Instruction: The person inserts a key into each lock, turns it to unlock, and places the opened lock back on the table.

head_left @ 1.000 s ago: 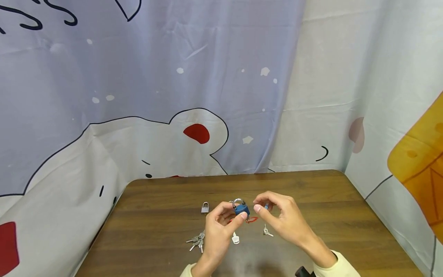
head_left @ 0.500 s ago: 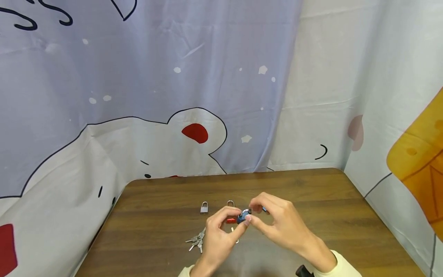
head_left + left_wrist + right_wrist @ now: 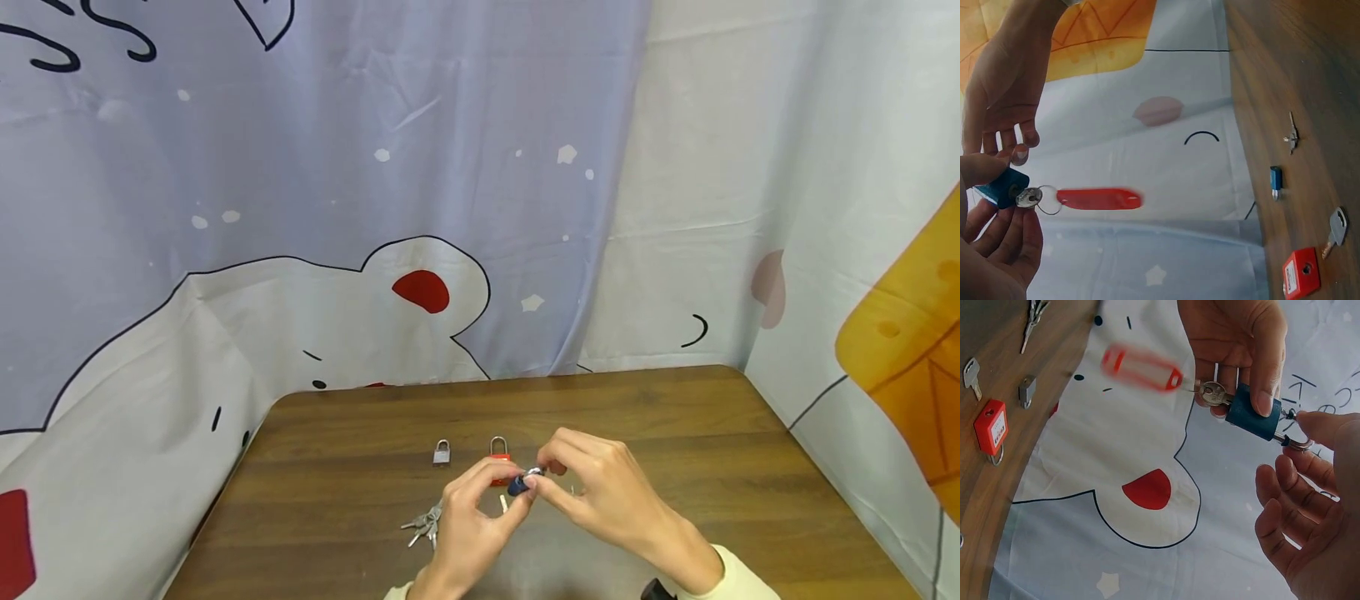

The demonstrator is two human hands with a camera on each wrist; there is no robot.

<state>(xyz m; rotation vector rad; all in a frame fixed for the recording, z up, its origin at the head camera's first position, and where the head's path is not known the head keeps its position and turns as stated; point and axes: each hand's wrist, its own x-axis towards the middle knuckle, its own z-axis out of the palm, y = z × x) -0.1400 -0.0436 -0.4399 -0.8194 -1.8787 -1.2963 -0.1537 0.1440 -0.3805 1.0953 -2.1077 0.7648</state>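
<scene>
My left hand (image 3: 476, 521) grips the body of a blue padlock (image 3: 1250, 415) above the table. At its metal shackle (image 3: 1300, 445), the thumb and a finger of my right hand (image 3: 603, 483) pinch; whether both shackle ends sit in the body I cannot tell. A silver key (image 3: 1213, 394) stands in the bottom of the padlock. From the key's ring hangs a red key tag (image 3: 1100, 199), blurred in the right wrist view. In the head view the fingers cover most of the padlock, and key and tag are hidden.
On the wooden table (image 3: 337, 454) lie a red padlock (image 3: 991, 427), a small silver padlock (image 3: 442, 454), a bunch of keys (image 3: 426, 525) and a single key (image 3: 1336, 228). A small blue padlock (image 3: 1276, 179) and small keys (image 3: 1292, 133) lie farther right. A printed curtain (image 3: 300, 167) hangs behind.
My right hand has come left from apart to the shackle and now pinches it. The padlock has tipped from upright, shackle upward, to shackle pointing toward my right hand.
</scene>
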